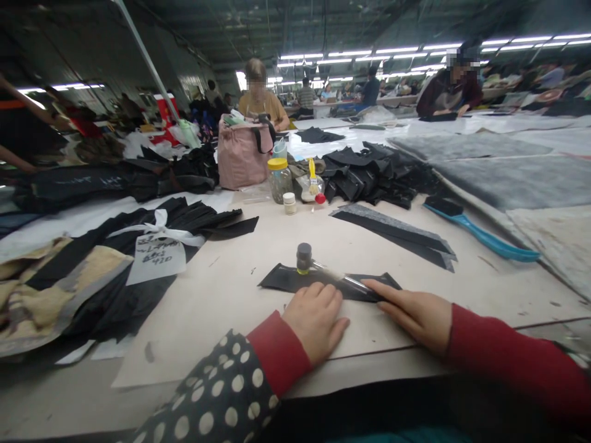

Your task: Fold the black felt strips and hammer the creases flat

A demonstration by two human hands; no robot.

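Observation:
A black fabric strip [282,280] lies flat on the pale table [221,289] just in front of me. My left hand [316,320] rests flat at the strip's near edge, fingers together and pressing down on it. My right hand [413,312] reaches in from the right and grips the thin handle of a small hammer [303,257]. The handle is blurred. The hammer's dark round head stands on the strip, left of centre. Both sleeves are red, and the left one has a dotted cover over it.
Behind the strip stand a yellow-lidded jar [279,178], a small white pot [289,203] and a pink bag [240,157]. Black fabric pieces [378,175] are piled beyond, loose strips [397,232] lie right, a tagged bundle [157,255] left. A blue-handled brush [484,240] lies right. People work at far tables.

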